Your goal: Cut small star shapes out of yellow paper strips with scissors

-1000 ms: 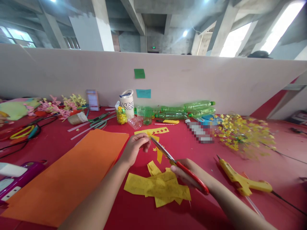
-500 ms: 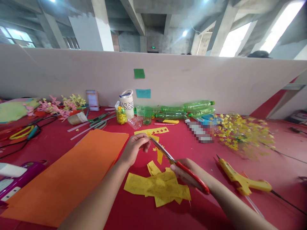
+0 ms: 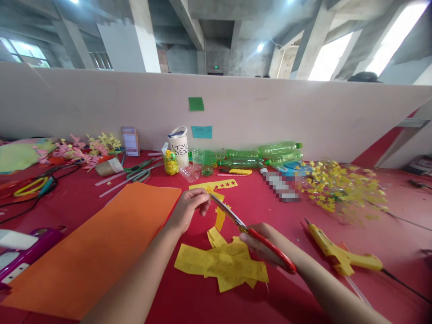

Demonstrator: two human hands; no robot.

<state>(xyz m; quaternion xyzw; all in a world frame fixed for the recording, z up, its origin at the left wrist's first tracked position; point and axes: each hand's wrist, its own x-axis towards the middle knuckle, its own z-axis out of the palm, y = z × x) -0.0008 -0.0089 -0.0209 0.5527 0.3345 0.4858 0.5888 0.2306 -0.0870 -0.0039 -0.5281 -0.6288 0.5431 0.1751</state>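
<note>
Red-handled scissors are in my right hand, their blades pointing up and left. The blade tips meet a small yellow piece at the fingertips of my left hand, which is pinched on it. Just under the blades hangs or lies a narrow yellow strip; whether it joins the pinched piece I cannot tell. Below the hands, several yellow paper pieces overlap on the red table. Behind my left hand lies a yellow strip with star-shaped holes.
Orange sheets cover the left side. A yellow glue gun lies at the right, below yellow star sprigs. Green bottles, a white cup and a yellow cutter stand or lie near the partition.
The narrow yellow strip under the blades has shifted slightly left and bent. Both hands and the scissors are almost where they were.
</note>
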